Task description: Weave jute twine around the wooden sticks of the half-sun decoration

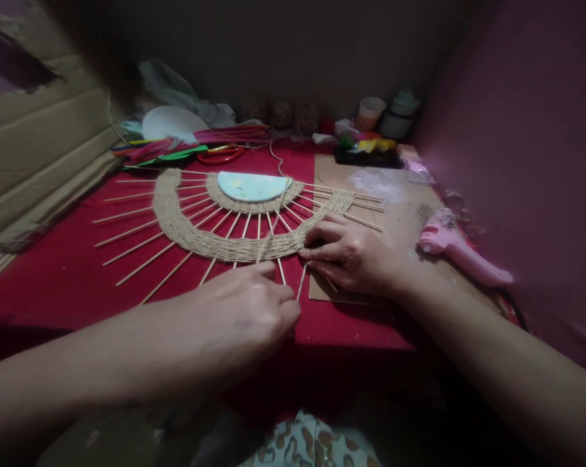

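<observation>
A half-round woven piece lies on the red cloth, with thin wooden sticks (141,211) fanning out from a pale blue half-disc (254,187). Around the disc runs a narrow twine band, and farther out a wider woven twine band (200,241) crosses the sticks. My left hand (258,305) is closed in front of the band's near edge, on a strand of twine (302,283) that stretches toward my right hand. My right hand (346,253) pinches at the outer edge of the band, on its right side; its fingertips partly hide the sticks there.
A pink glue gun (463,250) rests at the right on a cardboard sheet (331,175). Red-handled scissors (220,155), coloured strips, a white paper plate (173,122), a cup (370,113) and twine balls line the back. Cardboard (44,149) stands at the left; a wall rises at the right.
</observation>
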Tool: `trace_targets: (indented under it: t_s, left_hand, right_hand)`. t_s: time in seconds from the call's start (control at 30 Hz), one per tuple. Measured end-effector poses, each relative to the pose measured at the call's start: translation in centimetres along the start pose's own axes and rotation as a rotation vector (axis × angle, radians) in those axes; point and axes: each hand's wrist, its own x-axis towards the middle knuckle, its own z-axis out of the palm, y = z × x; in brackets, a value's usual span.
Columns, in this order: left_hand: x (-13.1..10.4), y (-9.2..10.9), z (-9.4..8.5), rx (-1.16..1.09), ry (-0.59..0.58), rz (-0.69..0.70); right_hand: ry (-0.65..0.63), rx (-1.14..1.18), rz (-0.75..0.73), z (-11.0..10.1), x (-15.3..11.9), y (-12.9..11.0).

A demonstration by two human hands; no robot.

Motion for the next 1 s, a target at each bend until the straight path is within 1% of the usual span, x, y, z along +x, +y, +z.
trace_targets:
  t_s: [0.03, 0.07, 0.17, 0.23, 0.27, 0.37, 0.43, 0.5, 0.6, 0.77, 0.87, 0.93, 1.0]
  left_hand:
    - [-0.1, 0.5, 0.3, 0.020, -0.023, 0.050]
    - [-0.1, 0.9, 0.7, 0.052, -0.017, 0.086]
    - [0.0, 1.8, 1.9, 0.188, 0.102, 0.122]
    - [-0.3, 2.2, 2.3, 0.265, 0.143, 0.133]
    - [-0.6, 2.4, 2.4, 0.294, 0.142, 0.139]
    - [-1.5, 2.8, 1.9, 0.359, 0.137, 0.186]
    - [-1.8, 3.0, 1.4, 0.380, 0.167, 0.216]
    - [-1.8, 3.1, 1.1, 0.383, 0.209, 0.227]
    - [-1.6, 3.4, 0.9, 0.398, 0.242, 0.219]
    - [-1.7, 3.8, 0.7, 0.446, 0.203, 0.238]
    - [-2.0, 3.7, 0.7, 0.466, 0.179, 0.240]
    - [-2.2, 3.6, 0.9, 0.470, 0.184, 0.243]
    - [-2.2, 3.4, 1.0, 0.465, 0.195, 0.243]
  right_hand:
    - [0.003, 0.002, 0.000, 0.0, 0.0, 0.0]
    - [0.004, 0.005, -0.002, 0.0, 0.0, 0.1]
    - [0.008, 0.017, -0.011, -0.1, 0.0, 0.1]
    - [0.015, 0.026, -0.024, -0.2, -0.1, 0.1]
    - [0.022, 0.032, -0.023, -0.2, -0.1, 0.0]
    - [0.045, 0.049, -0.006, 0.0, 0.0, -0.3]
    - [0.060, 0.042, 0.002, 0.2, 0.1, -0.4]
    - [0.065, 0.017, 0.009, 0.5, 0.2, -0.5]
    - [0.050, -0.027, 0.024, 0.6, 0.4, -0.6]
    - [0.026, -0.139, 0.018, 0.1, 1.0, -0.7]
    - [-0.024, -0.171, -0.066, 0.2, 1.9, -0.8]
    - [-0.105, -0.152, -0.152, 0.3, 2.5, -1.1]
    - [-0.194, -0.160, -0.205, 0.4, 3.1, -1.4]
